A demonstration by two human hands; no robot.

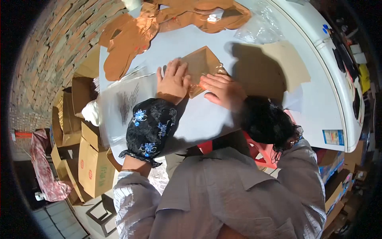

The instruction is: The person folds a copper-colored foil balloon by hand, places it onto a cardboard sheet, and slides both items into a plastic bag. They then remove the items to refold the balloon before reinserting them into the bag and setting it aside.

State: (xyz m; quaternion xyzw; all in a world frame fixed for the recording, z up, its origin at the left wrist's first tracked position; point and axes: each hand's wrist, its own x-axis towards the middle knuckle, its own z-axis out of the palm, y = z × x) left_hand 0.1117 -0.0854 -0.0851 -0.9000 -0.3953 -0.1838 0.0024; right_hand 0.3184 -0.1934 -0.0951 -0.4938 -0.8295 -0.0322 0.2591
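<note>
A flat square brown piece in shiny clear plastic [202, 63] lies at an angle on the white tabletop [195, 119]. My left hand [173, 83] rests at its left edge, fingers stretched and slightly apart. Across its lower right side lies my right hand [223, 89], the fingers extended and flat on the plastic. A small orange patch shows beside the right fingertips. Black sleeve covers [149, 127] are on both forearms, the left one with blue flowers. A stack of clear plastic bags [127, 103] lies left of my left hand.
Coppery-brown shaped sheets [129, 51] spread along the table's far side. Crumpled clear plastic [260, 26] and a tan cardboard sheet [294, 65] are at the right. Open cardboard boxes [93, 165] stand on the left below a brick wall [51, 47]. A red stool [262, 151] is under the table.
</note>
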